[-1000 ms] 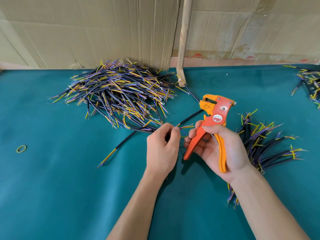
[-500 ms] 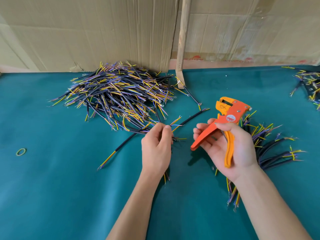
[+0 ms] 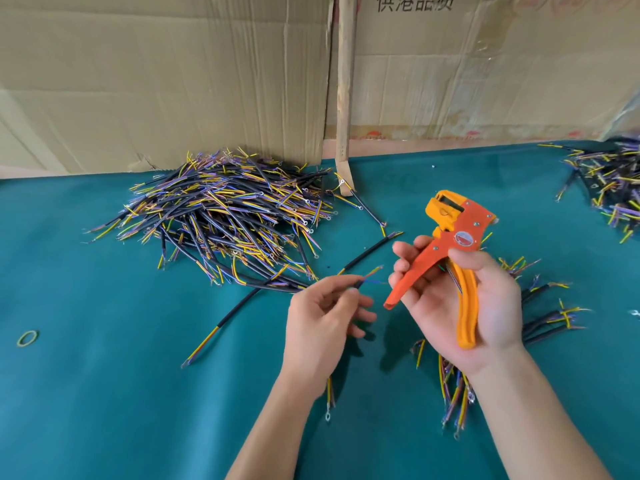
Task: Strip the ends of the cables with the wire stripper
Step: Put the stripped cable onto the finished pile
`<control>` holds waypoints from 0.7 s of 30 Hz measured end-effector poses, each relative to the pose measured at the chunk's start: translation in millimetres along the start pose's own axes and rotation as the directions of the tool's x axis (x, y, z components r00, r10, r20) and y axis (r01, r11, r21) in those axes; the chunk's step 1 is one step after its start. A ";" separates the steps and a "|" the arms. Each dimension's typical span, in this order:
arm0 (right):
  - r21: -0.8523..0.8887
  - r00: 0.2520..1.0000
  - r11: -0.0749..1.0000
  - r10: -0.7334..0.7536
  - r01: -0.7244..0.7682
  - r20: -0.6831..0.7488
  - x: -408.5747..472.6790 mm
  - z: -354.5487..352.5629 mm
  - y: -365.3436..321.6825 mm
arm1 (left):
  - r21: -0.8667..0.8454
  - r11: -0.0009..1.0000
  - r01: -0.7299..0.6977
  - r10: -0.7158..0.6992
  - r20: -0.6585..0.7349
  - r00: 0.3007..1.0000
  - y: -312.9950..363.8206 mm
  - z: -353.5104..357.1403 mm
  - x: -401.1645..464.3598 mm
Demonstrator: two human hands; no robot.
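Orange wire stripper (image 3: 450,251) in right hand (image 3: 464,306)

Stripper (image 3: 453,244): orange and yellow plastic, smooth, slight sheen; metal rivets and a round red label on the head. Held in right hand (image 3: 464,306).
Cable (image 3: 360,280) pinched by left hand (image 3: 322,317): matt black sheath, thin coloured cores at the tip.
Pile (image 3: 225,220) at 10 o'clock: same black sheaths, yellow, blue and purple insulation, small metal ring terminals.
Table (image 3: 104,393): teal cloth, matt, felt-like.
Cardboard (image 3: 156,81) at 12 o'clock: brown, creased, matt.
Stick (image 3: 344,98): bare rough wood.
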State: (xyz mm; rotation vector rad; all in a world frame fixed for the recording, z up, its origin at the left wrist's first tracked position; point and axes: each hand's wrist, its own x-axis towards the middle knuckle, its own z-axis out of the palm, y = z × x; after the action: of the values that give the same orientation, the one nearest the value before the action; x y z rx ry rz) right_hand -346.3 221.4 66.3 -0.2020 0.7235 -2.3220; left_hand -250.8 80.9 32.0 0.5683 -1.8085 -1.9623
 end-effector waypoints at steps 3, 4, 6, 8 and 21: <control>0.031 0.995 0.999 0.020 -0.023 0.098 -3.1 1.3 -2.9 | -0.104 0.994 0.036 -0.025 0.104 0.994 5.7 25.5 3.8; 0.034 0.990 0.999 0.020 -0.025 0.138 -3.6 1.5 -4.3 | -0.119 0.992 0.052 -0.033 0.153 0.988 8.5 34.9 6.7; 0.031 0.981 0.999 0.016 -0.022 0.193 -5.0 1.8 -6.8 | -0.136 0.983 0.125 -0.075 0.325 0.943 14.9 48.9 12.9; 0.021 0.982 1.000 -0.003 -0.001 0.188 -4.8 0.5 -9.0 | -0.089 0.981 0.175 -0.106 0.509 0.854 21.4 48.3 21.6; -0.140 0.953 0.971 0.154 -0.195 -0.263 9.7 4.0 35.8 | 0.972 0.079 -0.220 0.109 0.211 0.972 24.6 -37.8 107.6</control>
State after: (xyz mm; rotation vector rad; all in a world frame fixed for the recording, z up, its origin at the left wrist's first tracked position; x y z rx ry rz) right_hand -331.9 191.4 49.5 0.0831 1.0179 -2.1398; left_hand -319.0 -11.8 51.3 0.5579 -2.9506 -0.2041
